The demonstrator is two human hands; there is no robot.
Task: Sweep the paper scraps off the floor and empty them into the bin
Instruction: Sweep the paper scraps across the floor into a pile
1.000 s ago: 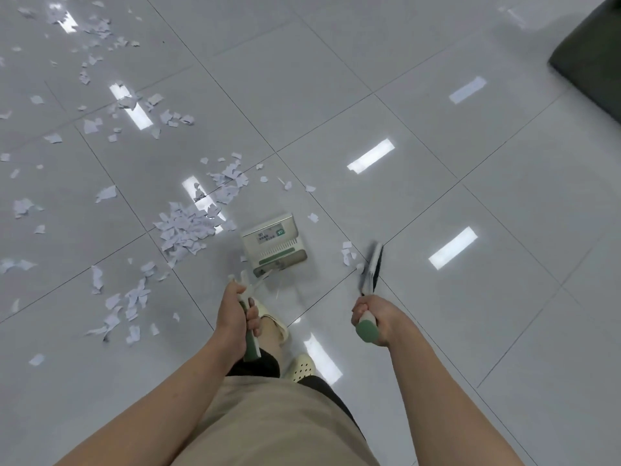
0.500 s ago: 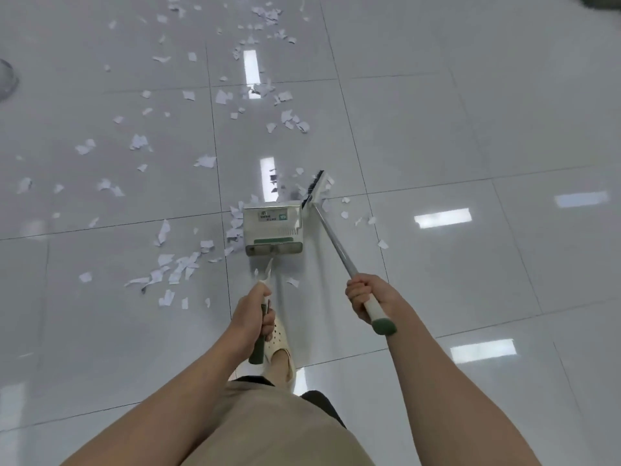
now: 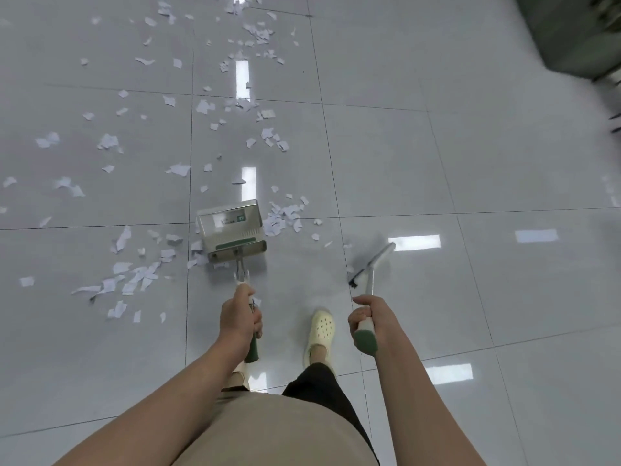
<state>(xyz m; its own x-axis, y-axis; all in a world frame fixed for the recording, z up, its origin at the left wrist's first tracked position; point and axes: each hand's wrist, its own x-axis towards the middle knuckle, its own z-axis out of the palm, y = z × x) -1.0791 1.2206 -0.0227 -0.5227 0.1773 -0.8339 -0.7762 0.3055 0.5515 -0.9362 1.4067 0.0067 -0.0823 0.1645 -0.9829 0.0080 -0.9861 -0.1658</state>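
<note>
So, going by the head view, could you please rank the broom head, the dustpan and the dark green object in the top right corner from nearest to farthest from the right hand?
1. The broom head, just ahead of the right hand that grips its handle.
2. The dustpan, ahead and to the left, among the paper scraps.
3. The dark green object, far off in the top right corner.

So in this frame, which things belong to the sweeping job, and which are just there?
Job:
- paper scraps scattered on the floor
- dustpan, its handle held by the left hand
- broom, held by the right hand

Just there:
- dark furniture at top right, blurred
- pale shoe

No bin in view.
</note>
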